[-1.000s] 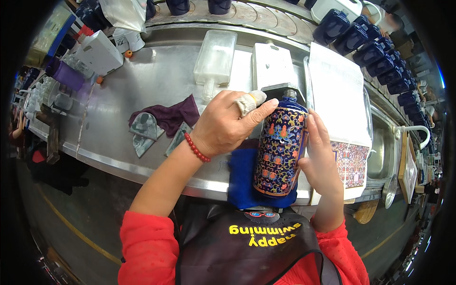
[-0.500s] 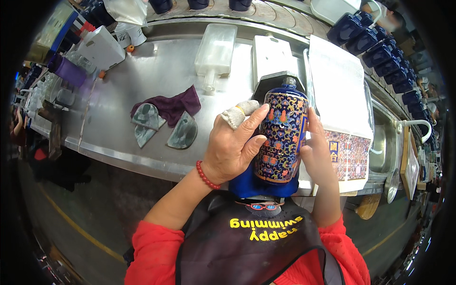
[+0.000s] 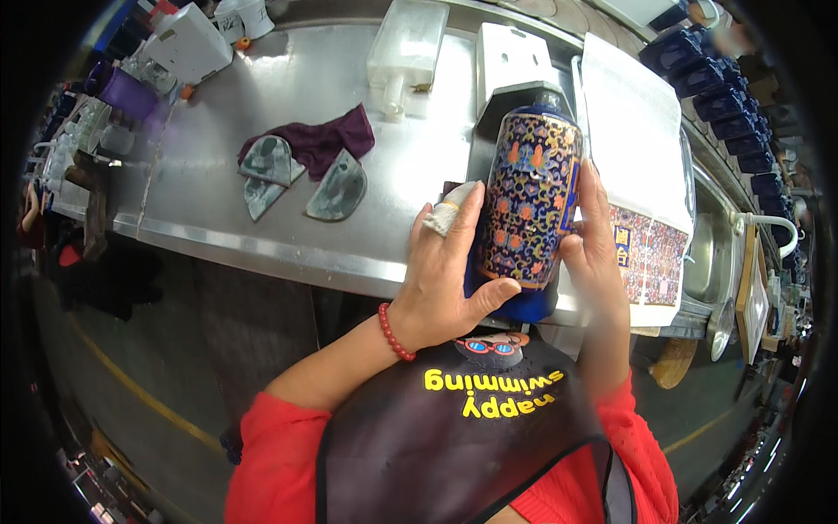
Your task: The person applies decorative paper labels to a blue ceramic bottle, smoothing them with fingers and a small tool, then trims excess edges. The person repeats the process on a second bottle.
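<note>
Toward the left of the metal surface (image 3: 305,79) stands a purple jug (image 3: 131,92), its inside too far off to judge, then a white box (image 3: 192,44), contents hidden. A clear bottle (image 3: 408,48) lies farther along, neck toward the person, with no liquid showing. The left hand (image 3: 441,271) is spread, fingers along the patterned bottle's left side and thumb near its base. That patterned bottle (image 3: 532,192) lies tilted at the near edge over a blue cloth (image 3: 531,307), neck pointing away (its contents cannot be seen). The right hand (image 3: 598,240) lies along the other side, thumb bent; whether its grip pinches, I cannot tell. Steady, even pressure from both palms should serve best, smoothing without dragging the pattern. Farther right are a sink (image 3: 703,253) and rows of blue containers (image 3: 720,100), their insides hidden.
</note>
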`<state>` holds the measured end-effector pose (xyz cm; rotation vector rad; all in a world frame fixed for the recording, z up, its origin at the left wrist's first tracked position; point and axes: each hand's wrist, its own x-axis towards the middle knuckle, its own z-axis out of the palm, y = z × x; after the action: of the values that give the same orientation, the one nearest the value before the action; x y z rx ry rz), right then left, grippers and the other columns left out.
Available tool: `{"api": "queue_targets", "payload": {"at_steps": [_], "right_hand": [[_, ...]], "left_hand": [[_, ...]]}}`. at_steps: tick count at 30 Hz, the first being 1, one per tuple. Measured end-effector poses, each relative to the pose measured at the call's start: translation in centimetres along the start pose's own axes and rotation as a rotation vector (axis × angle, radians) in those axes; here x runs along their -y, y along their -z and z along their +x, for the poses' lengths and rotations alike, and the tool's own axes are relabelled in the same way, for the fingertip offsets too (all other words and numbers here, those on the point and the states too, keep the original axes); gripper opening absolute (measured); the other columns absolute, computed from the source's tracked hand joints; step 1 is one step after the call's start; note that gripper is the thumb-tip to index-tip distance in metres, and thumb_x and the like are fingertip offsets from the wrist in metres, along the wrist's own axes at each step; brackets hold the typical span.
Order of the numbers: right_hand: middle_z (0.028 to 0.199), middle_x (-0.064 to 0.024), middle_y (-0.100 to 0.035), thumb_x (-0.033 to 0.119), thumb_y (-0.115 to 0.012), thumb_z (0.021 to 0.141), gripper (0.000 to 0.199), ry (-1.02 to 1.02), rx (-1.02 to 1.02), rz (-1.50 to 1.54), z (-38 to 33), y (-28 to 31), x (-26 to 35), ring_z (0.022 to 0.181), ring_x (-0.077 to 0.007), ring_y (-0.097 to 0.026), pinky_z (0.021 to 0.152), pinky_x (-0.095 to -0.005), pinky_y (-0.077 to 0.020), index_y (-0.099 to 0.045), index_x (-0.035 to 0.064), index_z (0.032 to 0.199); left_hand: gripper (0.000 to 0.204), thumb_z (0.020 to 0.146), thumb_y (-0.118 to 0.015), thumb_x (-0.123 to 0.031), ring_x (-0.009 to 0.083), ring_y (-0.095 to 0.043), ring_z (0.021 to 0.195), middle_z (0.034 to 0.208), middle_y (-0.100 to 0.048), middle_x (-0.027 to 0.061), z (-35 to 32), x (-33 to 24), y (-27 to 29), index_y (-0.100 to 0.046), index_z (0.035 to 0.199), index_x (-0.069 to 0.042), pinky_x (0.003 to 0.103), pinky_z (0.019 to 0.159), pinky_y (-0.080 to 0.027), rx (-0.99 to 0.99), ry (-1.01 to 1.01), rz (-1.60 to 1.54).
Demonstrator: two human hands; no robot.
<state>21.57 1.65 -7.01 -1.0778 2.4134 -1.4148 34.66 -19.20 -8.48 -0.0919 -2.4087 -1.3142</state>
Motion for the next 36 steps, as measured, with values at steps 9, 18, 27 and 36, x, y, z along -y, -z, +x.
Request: {"api": "queue_targets", "payload": {"at_steps": [9,18,27,36], "right_hand": [[0.163,-0.0258,-0.028,0.058,-0.054,0.101,0.087,-0.012,0.013,0.017,-0.02,-0.17,-0.15,0.152,-0.0376,-0.029,0.122,-0.0443,-0.0276,-0.025,0.0029,0.162],[0.161,-0.0256,-0.032,0.058,-0.055,0.100,0.090,-0.011,0.002,0.043,-0.04,-0.29,-0.16,0.151,-0.0362,-0.032,0.121,-0.0426,-0.0292,-0.024,0.0004,0.162],[0.160,-0.0257,-0.036,0.057,-0.056,0.100,0.089,-0.015,0.001,0.052,0.04,-0.24,0.17,0.148,-0.0351,-0.037,0.118,-0.0418,-0.0336,-0.024,0.0004,0.162],[0.161,-0.0246,-0.036,0.053,-0.059,0.101,0.088,-0.013,-0.009,0.076,-0.08,-0.31,0.00,0.148,-0.0334,-0.037,0.118,-0.0417,-0.0345,-0.024,0.0002,0.162]], "left_hand": [[0.102,0.093,-0.061,-0.061,0.0463,-0.040,0.139,0.148,-0.042,0.0318,-0.09,-0.55,-0.55,-0.022,0.158,0.007,0.066,0.116,-0.016,0.056,0.049,0.087],[0.098,0.096,-0.059,-0.057,0.0455,-0.040,0.140,0.150,-0.041,0.0307,-0.15,-0.29,-0.69,-0.021,0.158,0.009,0.066,0.116,-0.017,0.047,0.016,0.072],[0.095,0.097,-0.059,-0.054,0.0458,-0.040,0.139,0.151,-0.040,0.0303,-0.12,-0.20,-0.63,-0.021,0.158,0.009,0.065,0.116,-0.018,0.047,-0.007,0.062],[0.105,0.093,-0.060,-0.062,0.0453,-0.040,0.139,0.150,-0.041,0.0310,-0.46,-0.88,-1.17,-0.019,0.158,0.010,0.065,0.117,-0.016,0.029,0.026,0.140]]}}
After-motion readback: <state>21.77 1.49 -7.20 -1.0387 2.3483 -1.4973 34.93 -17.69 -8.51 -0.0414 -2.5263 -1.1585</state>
